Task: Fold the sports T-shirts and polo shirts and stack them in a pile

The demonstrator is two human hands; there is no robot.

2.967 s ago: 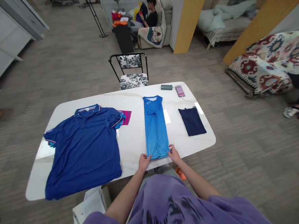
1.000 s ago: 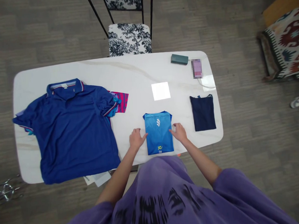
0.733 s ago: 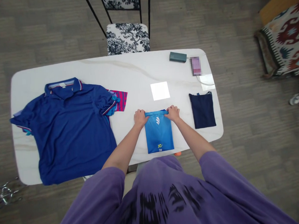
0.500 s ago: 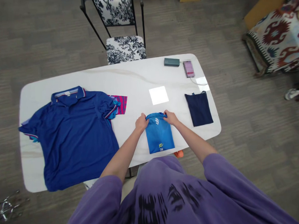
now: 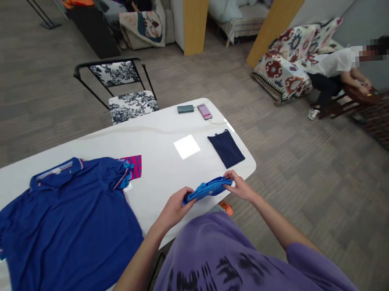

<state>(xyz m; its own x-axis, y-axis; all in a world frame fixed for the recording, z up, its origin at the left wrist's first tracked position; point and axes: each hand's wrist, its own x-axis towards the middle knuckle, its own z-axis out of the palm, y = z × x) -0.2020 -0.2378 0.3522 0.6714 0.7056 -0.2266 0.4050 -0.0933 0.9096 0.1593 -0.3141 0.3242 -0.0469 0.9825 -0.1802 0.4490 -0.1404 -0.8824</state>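
Note:
A folded light-blue shirt [image 5: 206, 189] hangs between both hands just above the near edge of the white table [image 5: 155, 143]. My left hand [image 5: 175, 207] is closed on its left end. My right hand [image 5: 239, 186] is closed on its right end. A folded navy garment [image 5: 226, 148] lies on the table just beyond my right hand. A dark-blue polo shirt [image 5: 67, 223] lies spread flat at the left, over a pink striped garment [image 5: 134, 163].
A green case [image 5: 185, 108] and a phone [image 5: 204, 111] lie at the table's far corner. A black chair with a floral seat [image 5: 131, 103] stands behind the table. A person sits at the far right beside a patterned sofa [image 5: 291, 67].
The light-blue shirt was folded from a long strip into a small square. Both hands then gripped its far edge, and it is now lifted off the table. The view has swung right.

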